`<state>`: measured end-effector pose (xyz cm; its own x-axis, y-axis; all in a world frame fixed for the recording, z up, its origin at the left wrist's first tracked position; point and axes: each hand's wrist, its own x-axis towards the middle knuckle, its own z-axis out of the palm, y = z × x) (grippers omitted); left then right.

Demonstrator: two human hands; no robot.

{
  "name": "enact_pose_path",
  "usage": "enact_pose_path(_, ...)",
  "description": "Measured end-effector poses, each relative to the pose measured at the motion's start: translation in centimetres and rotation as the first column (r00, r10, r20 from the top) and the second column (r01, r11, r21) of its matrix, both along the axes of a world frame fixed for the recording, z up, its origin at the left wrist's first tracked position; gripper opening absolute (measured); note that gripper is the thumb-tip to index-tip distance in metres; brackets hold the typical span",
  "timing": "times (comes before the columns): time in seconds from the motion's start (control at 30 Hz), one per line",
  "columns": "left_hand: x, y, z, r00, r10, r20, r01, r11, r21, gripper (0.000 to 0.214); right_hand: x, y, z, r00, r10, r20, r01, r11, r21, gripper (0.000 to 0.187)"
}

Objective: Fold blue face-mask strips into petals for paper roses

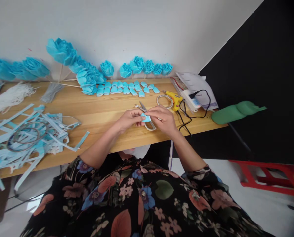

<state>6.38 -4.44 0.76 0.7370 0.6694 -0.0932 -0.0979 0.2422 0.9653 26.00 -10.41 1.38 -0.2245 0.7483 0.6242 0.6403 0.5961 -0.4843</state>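
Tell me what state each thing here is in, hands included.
Left hand: closed on the blue piece.
Right hand: fingers bent at its edge, grip unclear.
Blue piece: held above the scissors.
Scissors: on the table, partly hidden.
Glue gun: resting on the table, unheld.
Power strip: black plug inserted.
Small blue pieces: set out in rows.
Blue flowers: petals assembled.
Scrap strips: heaped loosely.
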Motion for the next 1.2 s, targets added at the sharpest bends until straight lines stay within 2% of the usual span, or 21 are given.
enact_pose_path(0.17, -0.1, 0.0, 0.0, 1.0, 0.001, 0.006, -0.001, 1.0, -0.005, 0.033, 0.0, 0.0, -0.2, 0.999, -0.023, -0.022, 0.021, 0.996, -0.089, 0.028)
enact_pose_path(0.33, -0.1, 0.0, -0.1, 1.0, 0.026, -0.01, -0.026, 0.999, 0.019, 0.031, -0.3, -0.3, 0.2, 0.988, -0.058, -0.141, 0.025, 0.973, -0.228, 0.027)
enact_pose_path(0.43, 0.0, 0.1, -0.4, 0.998, 0.053, -0.029, -0.052, 0.998, 0.047, 0.034, -0.3, -0.4, 0.3, 0.934, -0.165, -0.318, 0.022, 0.912, -0.409, 0.034)
enact_pose_path(0.5, 0.0, 0.2, -0.5, 0.997, 0.07, -0.041, -0.067, 0.996, 0.064, 0.034, -0.4, -0.4, 0.2, 0.875, -0.212, -0.436, -0.046, 0.859, -0.51, 0.042)
enact_pose_path(0.57, 0.1, 0.2, -0.6, 0.995, 0.081, -0.052, -0.077, 0.993, 0.086, 0.033, -0.5, -0.2, 0.0, 0.833, -0.21, -0.512, -0.135, 0.82, -0.556, 0.049)
enact_pose_path(0.67, 0.3, 0.1, -0.7, 0.993, 0.095, -0.076, -0.083, 0.986, 0.145, 0.032, -1.0, 0.1, -0.4, 0.822, -0.203, -0.532, -0.181, 0.792, -0.583, 0.049)
enact_pose_path(0.77, 0.5, 0.0, -0.9, 0.988, 0.109, -0.106, -0.084, 0.972, 0.217, 0.034, -1.6, 0.3, -0.7, 0.837, -0.237, -0.493, -0.141, 0.778, -0.613, 0.036)
enact_pose_path(0.93, 0.6, -0.1, -1.0, 0.989, 0.098, -0.112, -0.071, 0.973, 0.219, 0.032, -1.9, 0.3, -0.3, 0.885, -0.256, -0.389, -0.011, 0.824, -0.567, 0.019)
enact_pose_path(1.07, 0.4, -0.1, -0.6, 0.994, 0.044, -0.096, -0.031, 0.991, 0.134, 0.033, -1.4, -0.2, 0.2, 0.971, -0.165, -0.174, 0.093, 0.927, -0.362, 0.013)
enact_pose_path(1.13, 0.4, -0.1, -0.4, 0.995, 0.026, -0.092, -0.018, 0.996, 0.086, 0.034, -1.0, -0.3, 0.3, 0.993, -0.1, -0.059, 0.083, 0.965, -0.248, 0.016)
enact_pose_path(1.2, 0.3, -0.2, -0.1, 0.997, 0.019, -0.074, -0.015, 0.999, 0.047, 0.034, -0.6, -0.4, 0.3, 0.999, -0.052, 0.012, 0.054, 0.981, -0.184, 0.019)
